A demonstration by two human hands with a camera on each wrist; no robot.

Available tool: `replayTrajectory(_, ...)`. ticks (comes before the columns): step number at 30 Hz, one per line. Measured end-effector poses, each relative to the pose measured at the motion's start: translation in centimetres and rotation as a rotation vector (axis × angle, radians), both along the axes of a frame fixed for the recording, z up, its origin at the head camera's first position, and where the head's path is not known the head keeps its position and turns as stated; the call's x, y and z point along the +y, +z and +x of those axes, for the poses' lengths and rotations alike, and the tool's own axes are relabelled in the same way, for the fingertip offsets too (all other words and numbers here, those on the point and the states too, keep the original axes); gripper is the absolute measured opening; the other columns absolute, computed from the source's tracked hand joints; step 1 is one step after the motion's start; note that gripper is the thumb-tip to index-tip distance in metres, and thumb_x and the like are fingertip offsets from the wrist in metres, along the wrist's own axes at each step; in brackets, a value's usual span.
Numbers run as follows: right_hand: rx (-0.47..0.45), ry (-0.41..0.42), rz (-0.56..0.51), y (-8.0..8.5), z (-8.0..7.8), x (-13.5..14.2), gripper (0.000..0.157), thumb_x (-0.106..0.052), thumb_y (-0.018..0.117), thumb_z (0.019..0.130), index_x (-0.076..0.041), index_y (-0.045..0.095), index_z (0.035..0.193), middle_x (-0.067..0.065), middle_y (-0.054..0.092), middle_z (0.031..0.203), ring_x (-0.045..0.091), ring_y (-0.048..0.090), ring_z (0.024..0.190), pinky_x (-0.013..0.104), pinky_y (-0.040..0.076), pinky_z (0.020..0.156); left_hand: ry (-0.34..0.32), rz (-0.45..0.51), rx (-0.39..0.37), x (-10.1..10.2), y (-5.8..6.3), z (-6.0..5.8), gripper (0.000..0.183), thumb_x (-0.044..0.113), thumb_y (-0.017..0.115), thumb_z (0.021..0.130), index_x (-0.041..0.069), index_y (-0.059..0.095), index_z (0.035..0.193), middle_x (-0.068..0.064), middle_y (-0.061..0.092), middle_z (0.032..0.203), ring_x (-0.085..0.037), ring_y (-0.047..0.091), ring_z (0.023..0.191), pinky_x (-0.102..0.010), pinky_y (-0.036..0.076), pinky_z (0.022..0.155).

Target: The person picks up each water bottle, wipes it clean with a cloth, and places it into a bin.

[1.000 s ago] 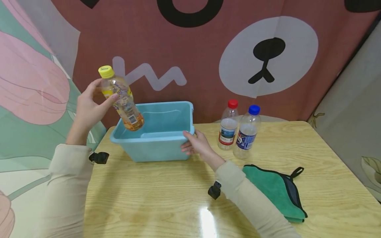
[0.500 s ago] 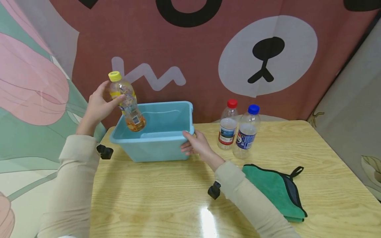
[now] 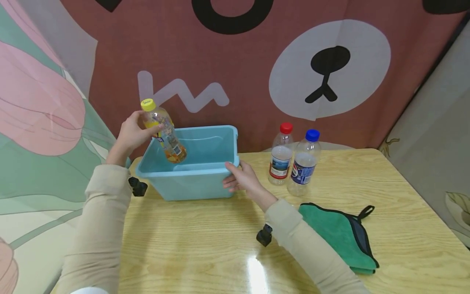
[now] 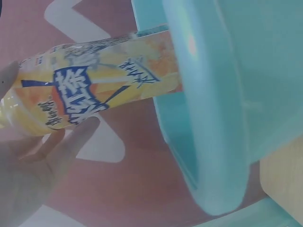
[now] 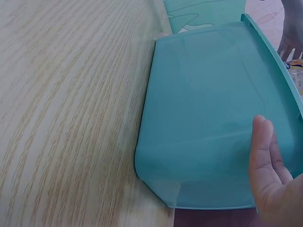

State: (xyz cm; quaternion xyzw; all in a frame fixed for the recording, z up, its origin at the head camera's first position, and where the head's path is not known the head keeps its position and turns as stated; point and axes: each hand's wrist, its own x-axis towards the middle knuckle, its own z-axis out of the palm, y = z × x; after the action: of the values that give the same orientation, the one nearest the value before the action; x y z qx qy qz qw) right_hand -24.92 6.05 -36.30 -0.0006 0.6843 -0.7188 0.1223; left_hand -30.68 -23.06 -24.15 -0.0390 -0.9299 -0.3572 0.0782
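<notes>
My left hand (image 3: 131, 132) grips a clear plastic drink bottle (image 3: 168, 139) with a yellow cap. Tilted, the bottle leans with its base down inside the mouth of a light blue plastic bin (image 3: 191, 185). Some orange shows at the base in the head view. Up close in the left wrist view, its yellow label (image 4: 85, 92) carries dark blue characters, and the bin's rim hides the base. At the bin's front right corner, my right hand (image 3: 247, 178) holds the rim, thumb on top and fingers against the outer wall (image 5: 203, 109).
Right of the bin stand two clear bottles, one with a red cap (image 3: 286, 128) and one with a blue cap (image 3: 313, 135). A folded green cloth (image 3: 338, 232) lies on the wooden table (image 3: 198, 245). Behind rises a printed curtain (image 3: 249, 81).
My left hand has carried the yellow-capped bottle right and down, so its base sits further into the bin. The right hand and bin have stayed put.
</notes>
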Motion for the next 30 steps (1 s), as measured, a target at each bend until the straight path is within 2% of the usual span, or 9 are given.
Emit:
replayTrajectory(5, 0.008, 0.001, 0.002, 0.0, 0.1, 0.0, 0.053, -0.036, 0.05, 0.093, -0.007, 0.036, 0.135, 0.016, 0.066, 0.076, 0.022, 0.066, 0.064, 0.037, 0.055, 0.059, -0.022, -0.028, -0.028, 0.0, -0.8, -0.3, 0.084, 0.048, 0.064, 0.079, -0.005, 0.027, 0.134, -0.024, 0.041, 0.122, -0.037, 0.041, 0.109, -0.053, 0.041, 0.089)
replayTrajectory(10, 0.006, 0.005, -0.003, 0.0, 0.1, 0.0, 0.057, -0.037, 0.051, 0.092, -0.005, 0.034, 0.137, 0.016, 0.066, 0.076, 0.021, 0.066, 0.064, 0.034, 0.054, 0.058, -0.002, -0.006, -0.049, 0.2, -2.0, -0.5, 0.078, 0.042, 0.065, 0.081, -0.006, 0.029, 0.131, -0.024, 0.042, 0.121, -0.036, 0.04, 0.108, -0.051, 0.04, 0.088)
replayTrajectory(14, 0.007, 0.007, -0.006, -0.1, 0.0, 0.0, 0.056, -0.038, 0.052, 0.092, -0.006, 0.035, 0.135, 0.016, 0.066, 0.076, 0.021, 0.066, 0.063, 0.035, 0.054, 0.058, 0.012, 0.011, -0.062, 0.4, -2.8, -0.6, 0.078, 0.041, 0.065, 0.081, -0.006, 0.029, 0.132, -0.024, 0.041, 0.121, -0.036, 0.038, 0.108, -0.05, 0.04, 0.087)
replayTrajectory(19, 0.009, 0.01, -0.016, -0.1, 0.0, 0.1, 0.056, -0.038, 0.052, 0.091, -0.007, 0.036, 0.134, 0.016, 0.066, 0.076, 0.022, 0.066, 0.064, 0.035, 0.054, 0.058, 0.01, 0.004, -0.086, 0.5, -3.9, -0.9, 0.082, 0.044, 0.065, 0.081, -0.006, 0.027, 0.134, -0.026, 0.038, 0.128, -0.039, 0.035, 0.117, -0.053, 0.037, 0.092)
replayTrajectory(22, 0.007, 0.019, -0.011, 0.3, 0.2, 0.1, 0.056, -0.037, 0.052, 0.092, -0.006, 0.035, 0.135, 0.022, 0.065, 0.082, 0.026, 0.066, 0.068, 0.036, 0.055, 0.059, 0.01, -0.014, -0.104, 0.5, -4.7, -1.3, 0.083, 0.044, 0.064, 0.081, -0.007, 0.025, 0.134, -0.027, 0.037, 0.131, -0.04, 0.036, 0.117, -0.054, 0.038, 0.092)
replayTrajectory(26, 0.006, 0.016, -0.007, 0.2, 0.2, 0.1, 0.055, -0.037, 0.052, 0.092, -0.007, 0.036, 0.135, 0.025, 0.065, 0.086, 0.027, 0.066, 0.07, 0.036, 0.055, 0.059, 0.012, -0.041, -0.133, 0.7, -5.6, -1.5, 0.085, 0.045, 0.064, 0.082, -0.008, 0.023, 0.136, -0.029, 0.036, 0.131, -0.04, 0.037, 0.117, -0.053, 0.038, 0.092)
replayTrajectory(30, 0.012, 0.004, -0.014, -0.2, 0.0, 0.0, 0.054, -0.038, 0.052, 0.092, -0.007, 0.037, 0.134, 0.019, 0.066, 0.078, 0.023, 0.066, 0.064, 0.034, 0.054, 0.057, 0.013, -0.058, -0.165, 0.8, -6.1, -1.6, 0.084, 0.043, 0.064, 0.082, -0.009, 0.023, 0.135, -0.03, 0.036, 0.13, -0.041, 0.039, 0.115, -0.052, 0.038, 0.093)
